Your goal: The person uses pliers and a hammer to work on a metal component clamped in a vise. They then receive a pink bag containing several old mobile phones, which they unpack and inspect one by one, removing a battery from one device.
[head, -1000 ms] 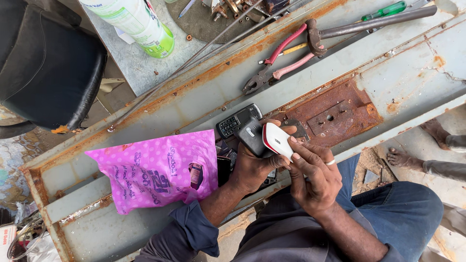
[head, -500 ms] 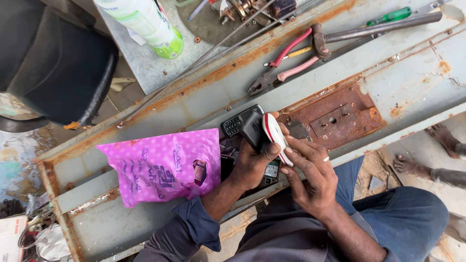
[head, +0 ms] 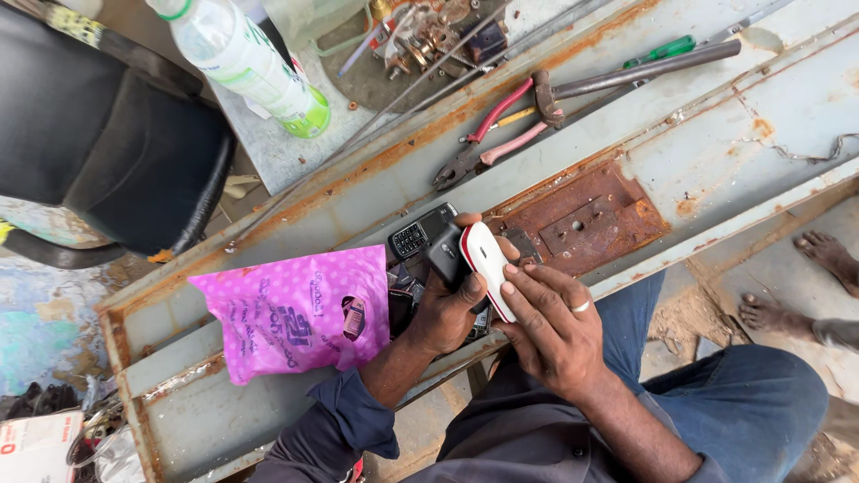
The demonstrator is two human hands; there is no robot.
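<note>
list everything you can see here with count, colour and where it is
white phone: 1, white with red edge, held between both hands
dark phone: 1, black, in the left hand behind the white one
keypad phone: 1, black, on the metal bench beside the hands
plastic bag: 1, pink, on the bench left of the hands
pliers: 1, red handles, upper bench
screwdriver: 1, green handle, top
metal bar: 1, grey, top
bottle: 1, clear with green base, top left
seat: 1, black, left
bare feet: 2, another person's, right edge
left hand: grips phones
right hand: ring on one finger, on white phone
</note>
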